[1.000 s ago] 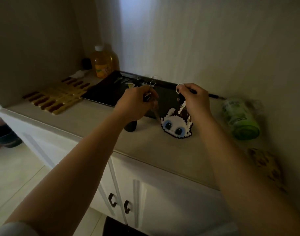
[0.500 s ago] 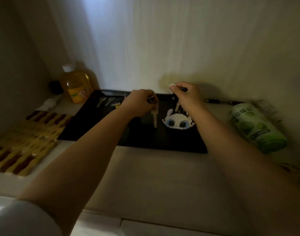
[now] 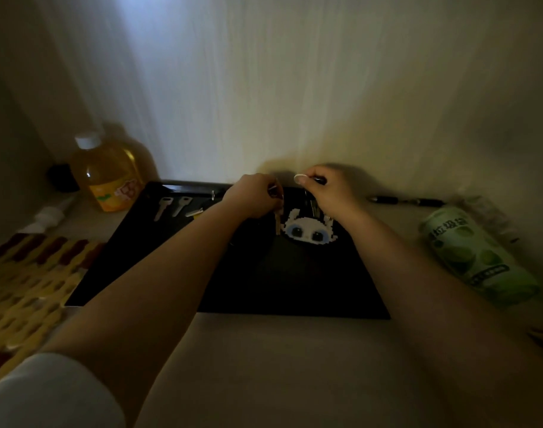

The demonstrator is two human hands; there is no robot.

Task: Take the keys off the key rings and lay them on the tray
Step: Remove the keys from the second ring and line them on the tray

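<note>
A black tray (image 3: pixel 295 288) lies on the counter against the wall. Two silver keys (image 3: pixel 171 206) lie side by side at its far left, with a third small piece (image 3: pixel 193 213) next to them. My left hand (image 3: pixel 253 197) is shut on a key (image 3: pixel 278 222) that hangs blade down over the tray. My right hand (image 3: pixel 329 193) pinches a key ring (image 3: pixel 310 205) just to the right of it; a white pixel-bead charm with blue eyes (image 3: pixel 308 231) dangles from the ring, low over the tray. The scene is dim.
An orange-yellow bottle with a white cap (image 3: pixel 105 176) stands left of the tray. A yellow and brown slatted mat (image 3: pixel 26 273) covers the left counter. A green cylindrical pack (image 3: pixel 477 257) lies at the right, and a dark pen (image 3: pixel 403 200) rests by the wall.
The view has swung to look straight down on the tray. Both hands moved from in front of the tray to above its far middle, carrying the key and charm along.
</note>
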